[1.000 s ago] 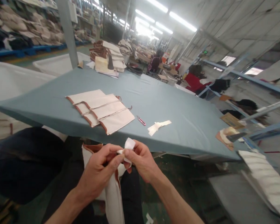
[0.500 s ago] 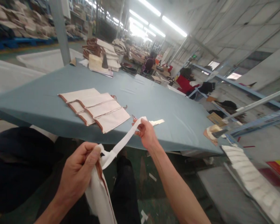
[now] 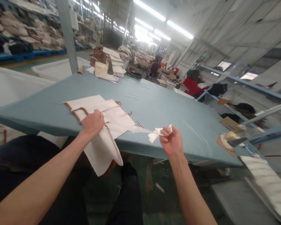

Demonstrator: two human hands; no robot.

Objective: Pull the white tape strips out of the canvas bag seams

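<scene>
My left hand is clenched on the cream canvas bag with brown trim, which drapes over the grey-blue surface edge. The white fabric strip runs rightward from the bag. My right hand pinches its end.

A long grey-blue cloth-covered table stands on a dark green floor under white fluorescent strip lights, beside a grey steel pillar and blue metal racks.
</scene>
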